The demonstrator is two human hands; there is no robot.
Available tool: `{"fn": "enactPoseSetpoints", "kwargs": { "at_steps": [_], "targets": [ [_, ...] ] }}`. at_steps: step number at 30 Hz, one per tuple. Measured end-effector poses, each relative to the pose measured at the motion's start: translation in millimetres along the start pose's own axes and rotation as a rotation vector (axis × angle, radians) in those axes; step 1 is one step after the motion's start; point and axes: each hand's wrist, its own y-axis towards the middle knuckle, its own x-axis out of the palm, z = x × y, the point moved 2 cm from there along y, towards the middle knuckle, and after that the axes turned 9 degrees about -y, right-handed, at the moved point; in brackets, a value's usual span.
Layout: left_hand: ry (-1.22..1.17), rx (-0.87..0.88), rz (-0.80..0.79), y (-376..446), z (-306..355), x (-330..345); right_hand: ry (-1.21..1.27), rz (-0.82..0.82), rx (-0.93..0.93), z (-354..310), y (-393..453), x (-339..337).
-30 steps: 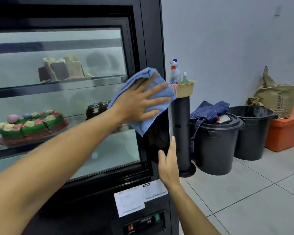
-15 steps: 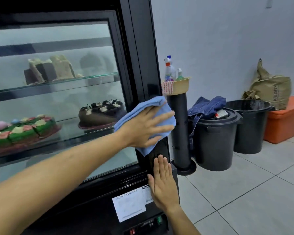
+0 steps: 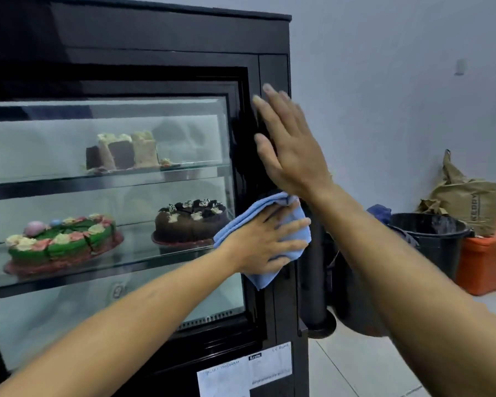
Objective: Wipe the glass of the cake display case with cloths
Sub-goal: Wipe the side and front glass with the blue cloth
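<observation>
Two hands work the black frame at the right edge of the cake display case (image 3: 272, 38); the left hand (image 3: 265, 240) presses a blue cloth (image 3: 294, 222) flat, fingers spread. At 12 o'clock from it, the right hand (image 3: 288, 147) lies flat-fingered on the frame, holding nothing.

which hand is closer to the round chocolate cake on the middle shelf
Left. The left hand presses the blue cloth on the black frame just right of the round chocolate cake. The right hand lies flat on the frame higher up, above the cake's shelf level.
</observation>
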Motion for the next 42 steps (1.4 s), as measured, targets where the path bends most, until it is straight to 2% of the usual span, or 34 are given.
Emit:
{"fn": "enactPoseSetpoints", "kwargs": {
  "at_steps": [2, 4, 8, 11, 14, 16, 20, 23, 28, 29, 35, 39, 42],
  "targets": [
    [0.008, -0.028, -0.023, -2, 4, 5, -0.198, -0.116, -0.161, 4, 46, 17],
    [0.018, -0.053, -0.043, -8, 14, 12, -0.280, -0.203, -0.167, 20, 52, 32],
    [0.008, -0.100, -0.058, -32, 66, 48, -0.225, -0.204, -0.080, 36, 25, 39],
    [0.017, 0.003, -0.200, -58, 125, 82, -0.217, -0.204, -0.079, 35, 23, 34],
    [0.055, 0.081, -0.275, -72, 144, 97, -0.213, -0.202, -0.075, 34, 24, 31],
    [0.020, 0.041, -0.203, -69, 130, 91, -0.175, -0.178, -0.043, 33, 22, 32],
    [-0.003, -0.182, -0.064, -46, 82, 53, -0.040, -0.118, 0.069, 33, 16, 41],
    [-0.023, -0.274, -0.070, -45, 94, 51, 0.086, -0.135, 0.155, 34, 12, 41],
    [0.023, -0.067, -0.278, -90, 165, 98, 0.055, -0.180, 0.123, 43, 13, 41],
    [0.009, -0.073, -0.274, -90, 164, 98, 0.053, -0.189, 0.123, 45, 12, 42],
    [-0.085, -0.225, 0.005, -37, 85, 53, 0.228, -0.197, 0.176, 58, 11, 28],
    [-0.087, -0.239, 0.134, -13, 26, 18, 0.376, -0.015, 0.491, 70, -60, 18],
    [-0.027, -0.282, 0.198, 11, -34, -22, 0.440, -0.050, 0.705, 41, -182, 44]
  ]
}}
